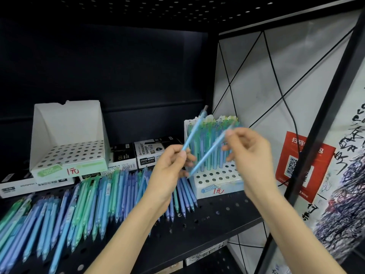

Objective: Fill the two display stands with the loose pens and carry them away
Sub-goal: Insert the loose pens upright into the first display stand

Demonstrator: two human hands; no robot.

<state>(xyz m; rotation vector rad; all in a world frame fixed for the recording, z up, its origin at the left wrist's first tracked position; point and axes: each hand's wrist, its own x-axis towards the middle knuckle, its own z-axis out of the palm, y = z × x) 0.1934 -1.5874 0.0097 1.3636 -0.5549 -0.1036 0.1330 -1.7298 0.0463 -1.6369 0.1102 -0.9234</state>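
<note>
The black perforated shelf [207, 224] ran across the lower half of the frame; the loose pens [88, 204] lay on it in a wide row at lower left, blue and green, tips toward the viewer; behind them at centre left stood the empty stand [67, 147], white card with every hole bare; the part-filled stand [215, 180] stood at centre right, its back rows full and its front holes free. The left hand [169, 169], at frame centre, pinched a pale blue pen [194, 131] near its lower end, the barrel slanting up and right; the right hand [250, 151], blurred, seemed to pinch the top of a second blue pen [207, 155], whose tip pointed down before the part-filled stand. The pens looked light, stiff and smooth, likely to roll; a mid-barrel pinch should steer them best; the card stands looked flimsy and probably top-heavy when full, so best lifted by the base.
</note>
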